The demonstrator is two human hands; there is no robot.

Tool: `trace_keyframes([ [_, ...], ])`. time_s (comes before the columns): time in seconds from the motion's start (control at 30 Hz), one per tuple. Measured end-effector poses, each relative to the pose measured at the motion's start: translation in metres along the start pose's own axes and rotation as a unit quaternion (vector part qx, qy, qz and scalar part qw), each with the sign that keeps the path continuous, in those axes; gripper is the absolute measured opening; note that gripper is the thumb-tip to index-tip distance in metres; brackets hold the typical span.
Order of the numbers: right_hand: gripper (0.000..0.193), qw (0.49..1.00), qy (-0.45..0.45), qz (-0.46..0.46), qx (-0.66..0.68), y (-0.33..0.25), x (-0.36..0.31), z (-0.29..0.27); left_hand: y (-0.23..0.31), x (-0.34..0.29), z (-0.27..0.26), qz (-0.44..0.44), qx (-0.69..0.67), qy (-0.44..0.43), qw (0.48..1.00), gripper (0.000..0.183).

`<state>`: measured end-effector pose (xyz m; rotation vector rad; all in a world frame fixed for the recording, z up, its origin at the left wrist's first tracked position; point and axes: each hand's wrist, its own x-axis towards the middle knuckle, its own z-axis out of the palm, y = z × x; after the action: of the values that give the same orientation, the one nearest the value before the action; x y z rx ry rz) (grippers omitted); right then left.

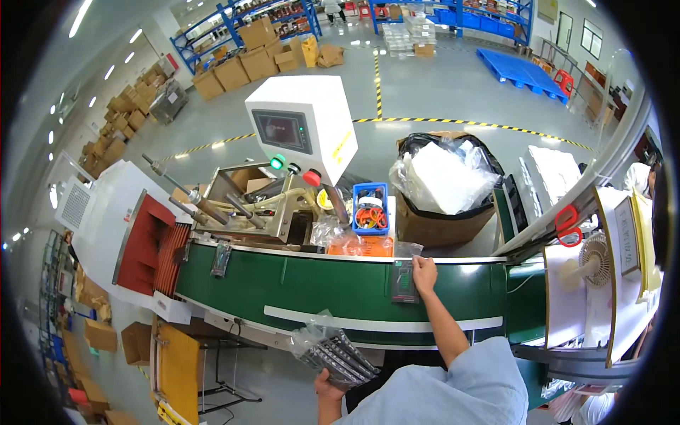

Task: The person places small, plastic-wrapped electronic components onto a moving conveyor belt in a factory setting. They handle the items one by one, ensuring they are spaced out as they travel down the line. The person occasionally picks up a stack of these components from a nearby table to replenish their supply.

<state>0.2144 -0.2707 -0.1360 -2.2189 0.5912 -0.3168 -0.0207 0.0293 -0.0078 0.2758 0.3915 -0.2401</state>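
My left hand (327,386) is closed round the lower edge of a stack of dark flat packages in clear plastic bags (341,360), held tilted in front of the near edge of the green conveyor belt (326,289). Stretched forward, my right hand (425,275) pinches the upper right edge of a single dark bagged package (404,285). That package is at the belt, its loose clear flap reaching over the far rail. Far to the left on the belt lies another small bagged package (221,260).
At the belt's left end stands a white machine with a red curtain (149,244). Beyond the belt are a white control box (333,106), a blue basket (371,231) of small things and a lined carton (443,232) of plastic waste. Red-handled scissors (568,239) and a fan (595,261) are at the right.
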Motion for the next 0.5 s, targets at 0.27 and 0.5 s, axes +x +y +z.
trace_keyframes([
  [0.27,0.043,0.998,-0.024,-0.045,-0.025,-0.060,-0.031,0.024,0.010,-0.002,-0.002,-0.018,-0.008,0.068,0.998,0.050],
  [0.5,0.028,0.801,-0.509,-0.057,0.310,-0.159,-0.136,-0.089,0.012,0.006,-0.030,-0.075,0.073,0.073,0.992,0.041],
])
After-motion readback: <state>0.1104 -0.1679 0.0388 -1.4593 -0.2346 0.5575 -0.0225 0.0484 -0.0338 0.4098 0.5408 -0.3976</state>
